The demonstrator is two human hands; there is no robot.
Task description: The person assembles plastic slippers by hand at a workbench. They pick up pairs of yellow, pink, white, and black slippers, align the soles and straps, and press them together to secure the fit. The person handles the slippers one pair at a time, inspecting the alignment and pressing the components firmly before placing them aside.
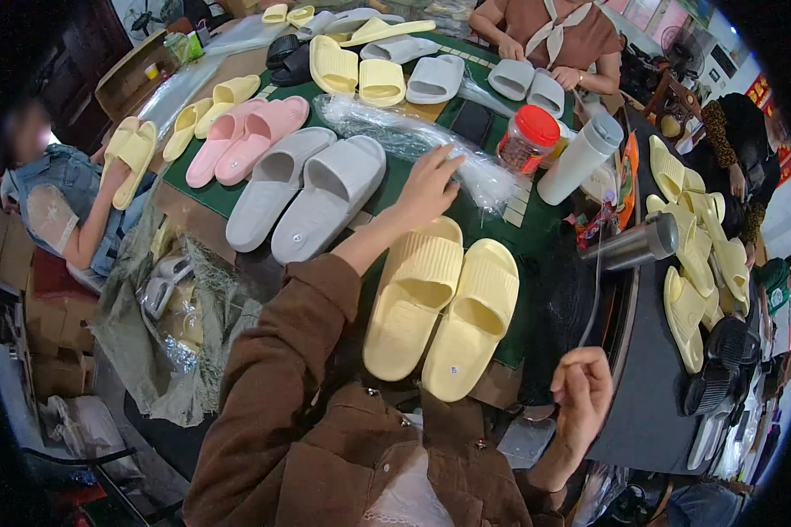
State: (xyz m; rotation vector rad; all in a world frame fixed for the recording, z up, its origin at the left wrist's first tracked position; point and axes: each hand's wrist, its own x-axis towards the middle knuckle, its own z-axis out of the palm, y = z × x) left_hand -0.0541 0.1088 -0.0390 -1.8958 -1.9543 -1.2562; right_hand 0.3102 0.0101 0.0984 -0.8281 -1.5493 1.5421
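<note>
My left hand reaches forward over the table, fingers spread, at the near edge of a pile of clear plastic bags. Whether the fingertips touch the plastic I cannot tell. Raised at the right, my right hand has its fingers curled in, and nothing shows in it. Between my arms, close to me, lies a pair of pale yellow slippers side by side, with a small round sticker on the right one. A larger grey pair sits left of my left hand, beside a pink pair.
A red-lidded jar, a white bottle and a steel flask stand to the right. More yellow slippers lie beyond them. A co-worker at left holds yellow slippers; another across the table touches grey ones.
</note>
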